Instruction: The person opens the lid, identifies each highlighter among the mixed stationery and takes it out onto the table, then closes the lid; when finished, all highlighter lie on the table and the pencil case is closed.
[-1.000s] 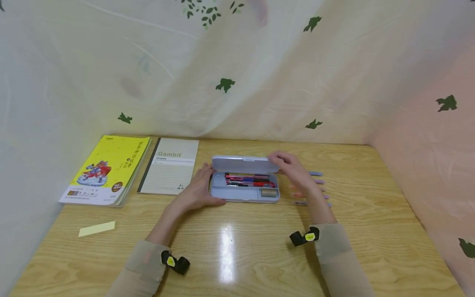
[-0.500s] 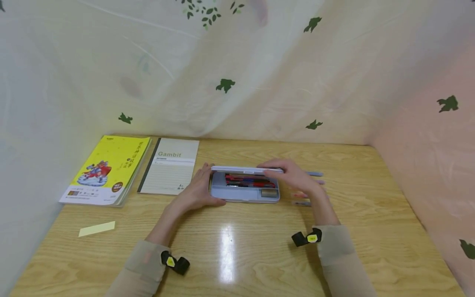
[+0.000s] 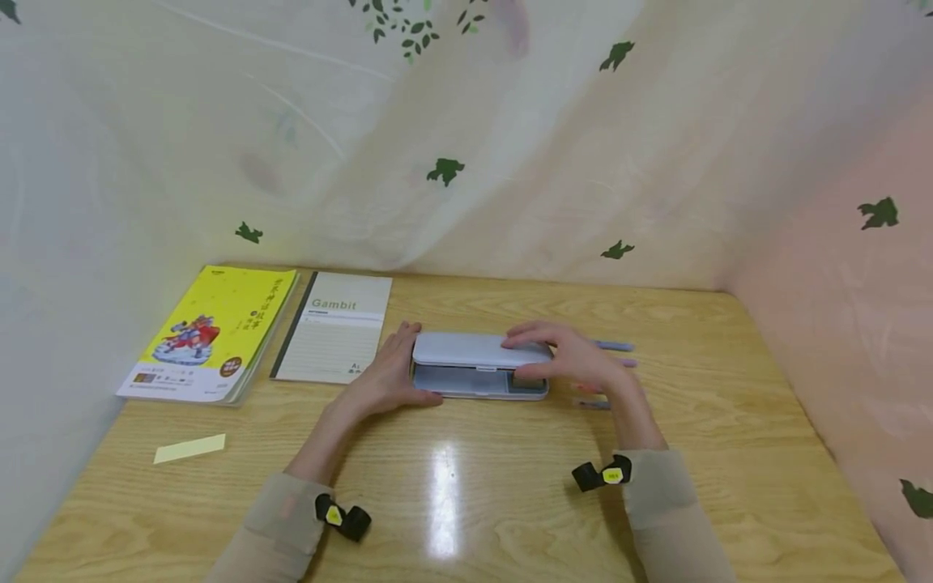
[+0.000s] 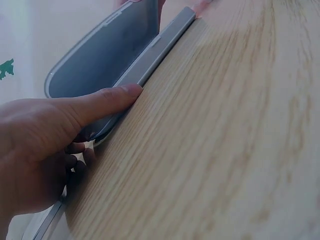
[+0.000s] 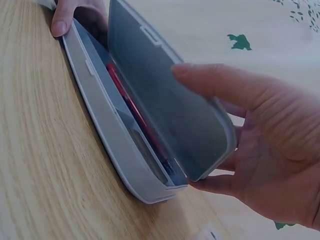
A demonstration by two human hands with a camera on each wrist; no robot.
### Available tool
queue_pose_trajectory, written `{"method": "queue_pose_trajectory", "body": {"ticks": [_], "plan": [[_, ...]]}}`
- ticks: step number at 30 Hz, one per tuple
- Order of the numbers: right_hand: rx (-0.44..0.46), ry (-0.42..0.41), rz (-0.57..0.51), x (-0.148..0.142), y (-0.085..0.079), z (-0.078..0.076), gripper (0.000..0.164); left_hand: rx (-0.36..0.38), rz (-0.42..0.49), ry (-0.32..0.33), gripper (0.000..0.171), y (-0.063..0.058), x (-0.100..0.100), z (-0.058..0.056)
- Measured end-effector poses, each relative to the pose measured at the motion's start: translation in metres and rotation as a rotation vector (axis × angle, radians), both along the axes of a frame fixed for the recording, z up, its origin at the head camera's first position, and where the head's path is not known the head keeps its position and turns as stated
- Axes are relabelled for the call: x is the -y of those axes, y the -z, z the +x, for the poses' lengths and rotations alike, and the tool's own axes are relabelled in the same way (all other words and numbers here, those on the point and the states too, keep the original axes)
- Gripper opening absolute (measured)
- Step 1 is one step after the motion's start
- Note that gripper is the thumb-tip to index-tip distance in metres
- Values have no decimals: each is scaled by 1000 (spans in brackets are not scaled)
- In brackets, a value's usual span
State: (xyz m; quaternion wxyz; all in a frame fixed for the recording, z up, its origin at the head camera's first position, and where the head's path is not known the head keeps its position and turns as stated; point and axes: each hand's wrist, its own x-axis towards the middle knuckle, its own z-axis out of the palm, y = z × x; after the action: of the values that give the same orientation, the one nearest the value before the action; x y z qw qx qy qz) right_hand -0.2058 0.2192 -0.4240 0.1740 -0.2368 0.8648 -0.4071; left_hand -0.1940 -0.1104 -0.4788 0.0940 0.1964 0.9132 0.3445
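A pale blue-grey pencil case (image 3: 459, 382) lies on the table in the head view, its hinged lid (image 3: 459, 348) tilted partway down. My left hand (image 3: 389, 376) holds the case's left end, thumb (image 4: 117, 97) along the front edge and fingers round the back. With the thumb under its front edge and fingers on top, my right hand (image 3: 579, 356) grips the lid near the right end. Inside the case, a red pen (image 5: 114, 80) shows in the right wrist view; the lid hides most of the contents from the head camera.
Several pastel pens (image 3: 615, 346) lie to the right of the case, partly behind the right hand. A grey notebook (image 3: 335, 340) and a yellow book (image 3: 226, 316) lie at left. Nearer the front left is a pale yellow paper strip (image 3: 189, 448).
The lid has swung forward and down from standing nearly upright, carried by my right hand, and now covers the pens in the head view. My left hand has stayed at the case's left end.
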Motion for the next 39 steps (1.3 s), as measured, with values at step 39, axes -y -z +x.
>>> {"method": "queue_pose_trajectory", "body": {"ticks": [39], "plan": [[-448, -163, 341, 12, 25, 21, 68, -295, -328, 284, 86, -12, -9, 15]]}}
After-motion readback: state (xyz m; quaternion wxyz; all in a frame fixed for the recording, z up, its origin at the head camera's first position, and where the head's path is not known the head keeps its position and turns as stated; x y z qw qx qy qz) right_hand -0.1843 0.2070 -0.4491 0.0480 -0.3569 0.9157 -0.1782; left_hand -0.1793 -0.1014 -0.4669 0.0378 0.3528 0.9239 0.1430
